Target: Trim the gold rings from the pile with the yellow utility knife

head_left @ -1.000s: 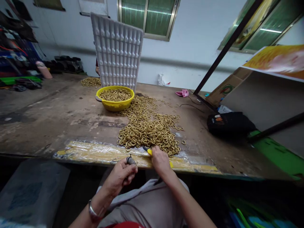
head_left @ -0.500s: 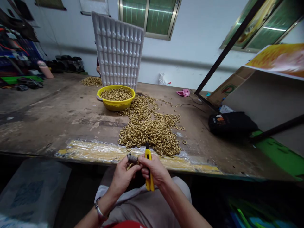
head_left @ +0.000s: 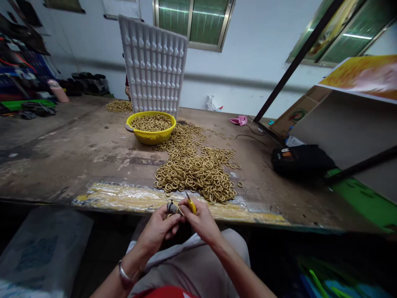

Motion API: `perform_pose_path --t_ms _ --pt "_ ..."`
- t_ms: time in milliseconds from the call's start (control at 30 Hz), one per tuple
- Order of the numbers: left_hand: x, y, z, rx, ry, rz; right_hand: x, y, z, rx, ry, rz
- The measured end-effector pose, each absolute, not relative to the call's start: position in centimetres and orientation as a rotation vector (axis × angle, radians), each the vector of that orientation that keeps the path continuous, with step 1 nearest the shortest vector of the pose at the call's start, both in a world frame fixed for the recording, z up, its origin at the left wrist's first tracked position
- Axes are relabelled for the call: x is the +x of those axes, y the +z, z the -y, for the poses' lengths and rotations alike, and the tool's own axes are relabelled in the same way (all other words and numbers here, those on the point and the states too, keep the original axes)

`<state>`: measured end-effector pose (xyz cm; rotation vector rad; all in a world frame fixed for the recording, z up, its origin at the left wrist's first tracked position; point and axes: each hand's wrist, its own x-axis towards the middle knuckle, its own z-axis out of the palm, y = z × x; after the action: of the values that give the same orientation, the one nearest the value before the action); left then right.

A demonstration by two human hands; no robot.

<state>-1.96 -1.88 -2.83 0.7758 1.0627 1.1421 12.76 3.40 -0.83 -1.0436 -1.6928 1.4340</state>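
At the front edge of the table, my left hand [head_left: 157, 230] is closed around a short dark-grey cylindrical piece [head_left: 172, 207] with a black band near its end. A brass-coloured ring [head_left: 180, 210] shows at the other end of this piece, between the fingertips of both hands. My right hand [head_left: 203, 221] is closed on a yellow utility knife [head_left: 192, 205], its dark tip pointing up and away; the fingers hide much of its handle. Just beyond the hands lies a heap of brass-coloured rings [head_left: 195, 169].
Farther back, a yellow basin [head_left: 154, 138] full of rings stands before an upright ribbed pale panel [head_left: 154, 66]. Part of another person's hand [head_left: 127, 92] shows beside it. A black bag [head_left: 302, 161] and a pink cloth [head_left: 238, 120] lie to the right.
The knife has turned in my right hand: it lay lengthwise with its handle showing below, and now mostly its front end shows. The ring at the grey piece has come into view.
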Motion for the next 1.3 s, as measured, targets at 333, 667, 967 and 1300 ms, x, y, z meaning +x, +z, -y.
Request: perform_pose_path --t_ms 333,667,967,1300 --pt "-2.0 -2.3 1.9 0.692 1.109 -0.971 13.9 -0.5 -2.5 -1.112 0.838 2.177" --pt "-2.3 -1.4 1.8 0.962 1.128 -1.225 14.0 -0.4 -2.2 -1.369 0.456 2.635" --pt "-3.4 0.2 3.4 1.060 1.065 -1.215 14.2 -1.5 -3.1 -1.631 0.323 2.630" --pt "-2.9 -0.7 2.8 0.647 1.086 -0.936 18.0 -1.4 -7.3 -1.780 0.008 2.339"
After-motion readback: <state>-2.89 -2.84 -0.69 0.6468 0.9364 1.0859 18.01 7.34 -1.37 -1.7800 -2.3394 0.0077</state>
